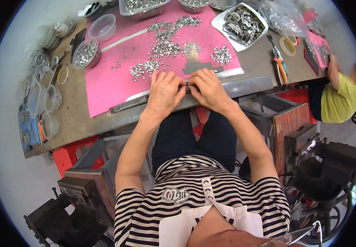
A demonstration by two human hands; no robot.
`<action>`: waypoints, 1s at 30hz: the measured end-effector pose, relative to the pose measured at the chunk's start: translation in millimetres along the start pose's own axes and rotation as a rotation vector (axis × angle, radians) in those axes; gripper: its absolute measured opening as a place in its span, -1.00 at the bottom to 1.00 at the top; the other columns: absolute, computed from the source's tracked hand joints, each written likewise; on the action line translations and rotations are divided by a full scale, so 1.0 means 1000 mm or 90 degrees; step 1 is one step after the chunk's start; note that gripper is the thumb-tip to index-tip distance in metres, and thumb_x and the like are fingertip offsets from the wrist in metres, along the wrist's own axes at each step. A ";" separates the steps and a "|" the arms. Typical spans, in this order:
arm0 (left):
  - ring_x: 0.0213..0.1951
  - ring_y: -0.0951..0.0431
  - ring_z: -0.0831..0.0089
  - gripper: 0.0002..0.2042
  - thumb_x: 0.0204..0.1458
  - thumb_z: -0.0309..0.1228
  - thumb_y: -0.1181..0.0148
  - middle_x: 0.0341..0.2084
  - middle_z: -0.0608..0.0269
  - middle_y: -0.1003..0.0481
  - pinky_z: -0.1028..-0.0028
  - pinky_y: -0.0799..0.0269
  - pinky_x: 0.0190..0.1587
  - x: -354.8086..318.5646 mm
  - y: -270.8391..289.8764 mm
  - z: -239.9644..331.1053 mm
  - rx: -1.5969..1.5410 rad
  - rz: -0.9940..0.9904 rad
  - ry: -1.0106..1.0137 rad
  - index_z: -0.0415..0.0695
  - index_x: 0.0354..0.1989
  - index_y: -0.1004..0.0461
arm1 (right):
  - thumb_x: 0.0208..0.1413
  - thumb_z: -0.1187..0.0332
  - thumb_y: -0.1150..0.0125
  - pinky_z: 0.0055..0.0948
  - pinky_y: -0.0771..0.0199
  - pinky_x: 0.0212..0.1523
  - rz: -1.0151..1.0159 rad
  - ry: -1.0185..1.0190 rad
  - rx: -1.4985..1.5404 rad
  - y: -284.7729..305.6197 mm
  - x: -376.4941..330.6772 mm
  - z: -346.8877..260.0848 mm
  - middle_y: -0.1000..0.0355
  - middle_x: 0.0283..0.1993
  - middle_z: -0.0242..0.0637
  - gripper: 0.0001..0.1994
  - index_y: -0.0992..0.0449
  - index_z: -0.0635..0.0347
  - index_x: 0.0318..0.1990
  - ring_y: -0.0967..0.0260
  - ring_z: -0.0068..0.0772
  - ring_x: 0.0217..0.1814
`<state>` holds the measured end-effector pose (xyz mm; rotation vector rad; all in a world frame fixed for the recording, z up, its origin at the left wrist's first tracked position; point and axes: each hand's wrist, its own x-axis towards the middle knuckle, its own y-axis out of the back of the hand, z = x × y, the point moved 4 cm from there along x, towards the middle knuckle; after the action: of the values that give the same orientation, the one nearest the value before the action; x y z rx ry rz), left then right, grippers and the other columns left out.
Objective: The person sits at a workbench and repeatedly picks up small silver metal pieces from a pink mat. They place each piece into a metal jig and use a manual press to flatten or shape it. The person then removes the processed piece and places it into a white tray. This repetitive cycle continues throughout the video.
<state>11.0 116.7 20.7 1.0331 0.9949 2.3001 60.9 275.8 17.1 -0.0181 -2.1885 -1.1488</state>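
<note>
My left hand (164,91) and my right hand (206,88) meet at the front edge of the table, fingers pinched close together. Between the fingertips is a small dark piece, too small to make out. Under the hands runs a long metal bar (129,103) along the edge of a pink mat (104,88). Just beyond the left hand lies a loose heap of small shiny metal pieces (145,69). Another small pile of metal pieces (221,55) sits beyond the right hand, near grey tape (202,67) stuck on the mat.
A white tray (216,24) of linked metal parts stands at the back right, with orange-handled pliers (277,66) nearer. A tub of metal pieces (86,54) and an empty clear bowl (102,28) stand left. A person in a yellow shirt (343,99) sits at far right.
</note>
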 end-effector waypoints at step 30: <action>-0.17 -0.53 0.30 -0.82 0.10 -0.46 -0.35 -0.27 0.28 -0.55 0.06 -0.16 0.31 -0.030 -0.003 -0.002 0.008 0.262 0.057 -0.07 -0.11 -0.61 | 0.08 0.53 -0.33 -0.18 -0.35 -0.08 0.083 -0.168 -0.070 0.042 -0.023 0.059 -0.42 -0.27 -0.24 -0.94 -0.60 0.21 -0.28 -0.38 -0.14 -0.14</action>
<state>28.9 99.0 3.6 1.2458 0.8975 2.6908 59.5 351.5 11.1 -0.3739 -2.3080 -1.2477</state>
